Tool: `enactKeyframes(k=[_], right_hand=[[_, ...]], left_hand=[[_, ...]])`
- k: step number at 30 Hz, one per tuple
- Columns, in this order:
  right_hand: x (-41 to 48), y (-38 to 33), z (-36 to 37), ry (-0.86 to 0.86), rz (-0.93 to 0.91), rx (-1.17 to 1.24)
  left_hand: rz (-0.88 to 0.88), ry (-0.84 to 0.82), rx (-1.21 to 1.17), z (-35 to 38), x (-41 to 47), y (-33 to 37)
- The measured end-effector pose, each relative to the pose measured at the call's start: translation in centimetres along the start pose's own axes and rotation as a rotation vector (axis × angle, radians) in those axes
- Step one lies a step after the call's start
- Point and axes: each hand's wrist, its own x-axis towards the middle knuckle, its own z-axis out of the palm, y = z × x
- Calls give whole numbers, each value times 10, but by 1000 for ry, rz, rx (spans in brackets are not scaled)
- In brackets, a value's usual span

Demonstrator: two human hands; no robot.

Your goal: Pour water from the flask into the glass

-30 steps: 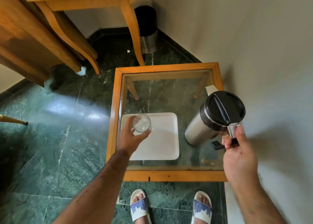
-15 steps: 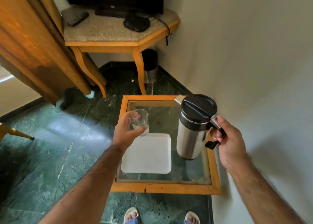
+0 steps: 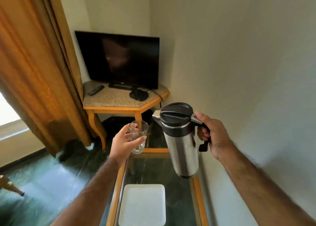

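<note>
A steel flask [image 3: 183, 150] with a black lid and black handle hangs upright in the air above the glass-topped table. My right hand [image 3: 215, 137] grips its handle, thumb near the lid lever. Its spout points left toward a clear, empty drinking glass [image 3: 138, 135]. My left hand [image 3: 124, 143] holds that glass upright from the left side, fingers wrapped around it. Glass and flask are a short gap apart at about the same height. No water is flowing.
Below lies a wood-framed glass table [image 3: 118, 188] with a white square tray [image 3: 142, 205] on it. A wall runs close on the right. A corner stand [image 3: 119, 101] with a television [image 3: 119, 60] stands behind, an orange curtain [image 3: 34, 72] at left.
Both hands have lifted the glass and flask up off the table, and the view has tilted up from the table to the room corner. The flask has gone from tilted to upright.
</note>
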Motion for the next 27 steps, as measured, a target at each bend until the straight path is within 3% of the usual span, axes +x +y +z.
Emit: enactKeyframes(k=[10,27], right_hand=[[5,-108,34,-172,-12,-251],[30,-196,108,-404,26,-761]], left_hand=[[48,5,-27,-13,-9,78],[-1,27,-78,-35,-42,104]])
